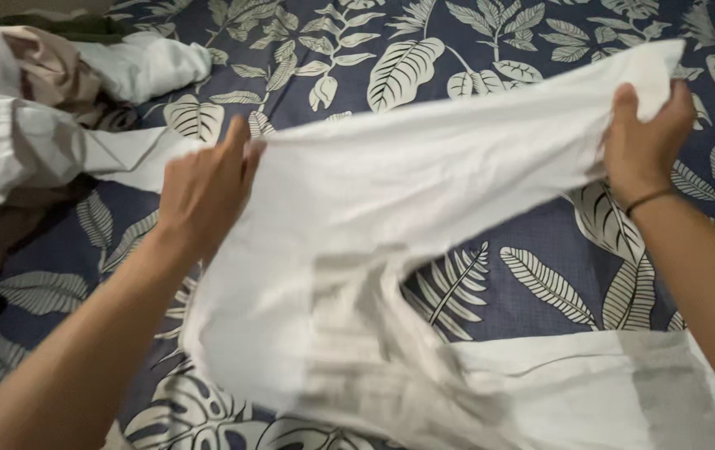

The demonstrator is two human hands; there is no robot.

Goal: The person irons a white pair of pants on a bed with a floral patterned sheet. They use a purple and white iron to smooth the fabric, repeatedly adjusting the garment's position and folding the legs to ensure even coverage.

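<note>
White garment (391,192): held spread across the frame's centre, above a leaf-print bedsheet (532,250). Left hand (203,187) pinches its edge at centre left; right hand (645,137) grips the upper-right corner. Lower portion bunched, unfolded. Heap of clothes (32,125), upper left, unsorted.
</note>
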